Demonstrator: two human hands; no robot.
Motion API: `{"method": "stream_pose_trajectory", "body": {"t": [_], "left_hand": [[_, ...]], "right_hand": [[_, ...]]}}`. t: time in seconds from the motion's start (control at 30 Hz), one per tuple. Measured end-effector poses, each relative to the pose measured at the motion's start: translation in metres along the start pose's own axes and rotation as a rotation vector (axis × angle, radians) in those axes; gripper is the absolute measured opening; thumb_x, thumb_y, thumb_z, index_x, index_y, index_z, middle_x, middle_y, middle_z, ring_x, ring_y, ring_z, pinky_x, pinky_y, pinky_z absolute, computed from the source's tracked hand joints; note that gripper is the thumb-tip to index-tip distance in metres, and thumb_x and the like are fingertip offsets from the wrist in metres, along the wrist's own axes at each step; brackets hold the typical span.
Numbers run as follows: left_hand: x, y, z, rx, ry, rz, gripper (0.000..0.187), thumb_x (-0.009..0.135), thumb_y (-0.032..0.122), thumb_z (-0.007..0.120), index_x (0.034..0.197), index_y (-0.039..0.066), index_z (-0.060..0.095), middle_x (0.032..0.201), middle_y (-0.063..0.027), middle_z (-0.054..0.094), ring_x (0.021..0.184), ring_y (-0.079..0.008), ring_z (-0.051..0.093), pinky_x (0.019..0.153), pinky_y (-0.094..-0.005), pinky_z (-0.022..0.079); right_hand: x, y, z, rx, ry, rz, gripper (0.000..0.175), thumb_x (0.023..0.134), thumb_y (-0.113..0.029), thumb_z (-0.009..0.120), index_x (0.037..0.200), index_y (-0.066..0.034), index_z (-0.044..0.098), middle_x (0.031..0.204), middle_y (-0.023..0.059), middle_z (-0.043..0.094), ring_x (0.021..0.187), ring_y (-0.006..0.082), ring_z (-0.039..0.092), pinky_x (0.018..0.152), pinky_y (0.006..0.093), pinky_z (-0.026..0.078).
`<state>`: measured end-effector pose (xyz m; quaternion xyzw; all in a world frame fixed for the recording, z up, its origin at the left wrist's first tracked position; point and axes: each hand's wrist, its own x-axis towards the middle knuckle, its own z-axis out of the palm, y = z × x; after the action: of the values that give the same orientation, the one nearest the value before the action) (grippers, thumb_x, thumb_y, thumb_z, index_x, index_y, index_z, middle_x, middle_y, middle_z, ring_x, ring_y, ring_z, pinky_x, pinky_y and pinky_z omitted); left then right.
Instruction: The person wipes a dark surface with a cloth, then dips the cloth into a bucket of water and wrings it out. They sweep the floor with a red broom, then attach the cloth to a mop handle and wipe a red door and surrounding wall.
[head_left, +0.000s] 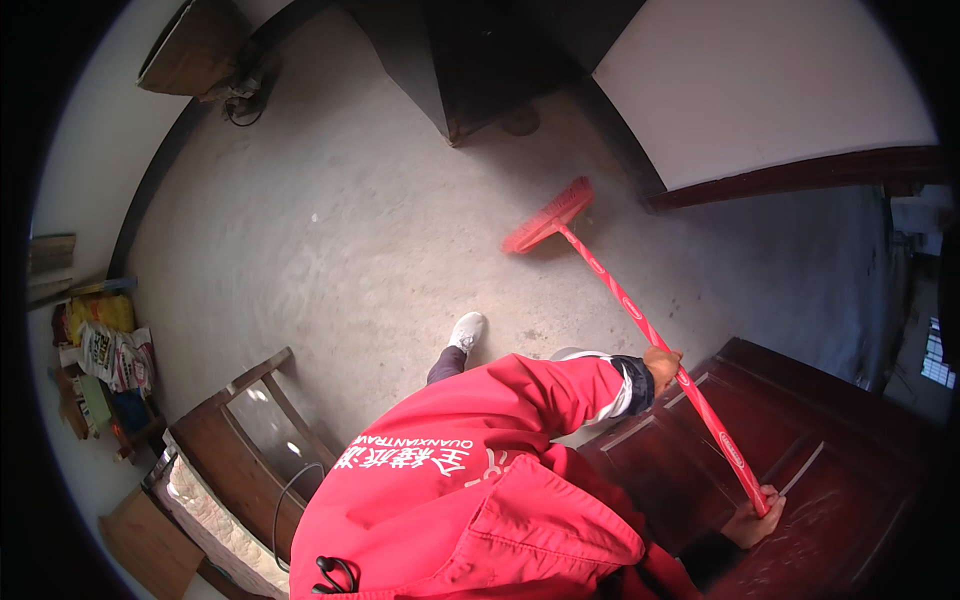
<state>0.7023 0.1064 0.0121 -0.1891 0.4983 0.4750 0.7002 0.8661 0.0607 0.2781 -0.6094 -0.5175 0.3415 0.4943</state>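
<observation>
A red push broom slants across the view, its bristled head down on the grey concrete floor. My left hand reaches across my front and grips the middle of the handle. Lower right, near the handle's top end, my right hand is wrapped around it. The bristles look slightly blurred. Beside and beneath the handle's upper part is a dark red panelled wooden door.
A dark cabinet-like piece stands ahead, its corner jutting over the floor. Wooden furniture with a padded cloth is at left. Bags pile against the left wall. A cardboard piece is at upper left. A doorway opens at right.
</observation>
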Motion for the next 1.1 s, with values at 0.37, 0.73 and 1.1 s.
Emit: {"method": "stream_pose_trajectory", "body": {"t": [0.37,0.73,1.1], "left_hand": [[0.039,0.058,-0.245,-0.06,0.487,0.227,0.031,0.087,0.028,0.058,0.067,0.005,0.05,0.055,-0.0055,0.047,0.042,-0.0192,0.041,0.037,-0.0342,0.034],[0.034,0.009,-0.115,-0.139,0.115,-0.176,0.025,0.087,0.021,0.044,0.064,0.012,0.04,0.052,-0.0047,0.032,0.044,-0.0174,0.032,0.045,-0.0338,0.031],[0.023,-0.05,0.144,-0.078,-0.396,-0.346,0.017,0.095,0.023,0.035,0.086,0.013,0.046,0.076,-0.0041,0.057,0.043,-0.0116,0.035,0.048,-0.0319,0.04]], "right_hand": [[-0.051,0.121,0.139,0.241,-0.483,0.341,0.027,0.091,-0.026,0.045,0.073,-0.0065,0.049,0.08,0.0118,0.061,0.04,0.0101,0.039,0.035,0.0212,0.027],[0.005,0.075,0.071,0.184,-0.185,0.213,0.024,0.094,-0.027,0.05,0.085,-0.0044,0.053,0.079,0.0121,0.062,0.042,0.0063,0.038,0.037,0.0191,0.027],[0.124,-0.006,-0.091,0.048,0.213,-0.153,0.033,0.095,-0.033,0.044,0.073,-0.0082,0.042,0.071,0.0092,0.056,0.04,0.0058,0.032,0.034,0.019,0.02]]}}
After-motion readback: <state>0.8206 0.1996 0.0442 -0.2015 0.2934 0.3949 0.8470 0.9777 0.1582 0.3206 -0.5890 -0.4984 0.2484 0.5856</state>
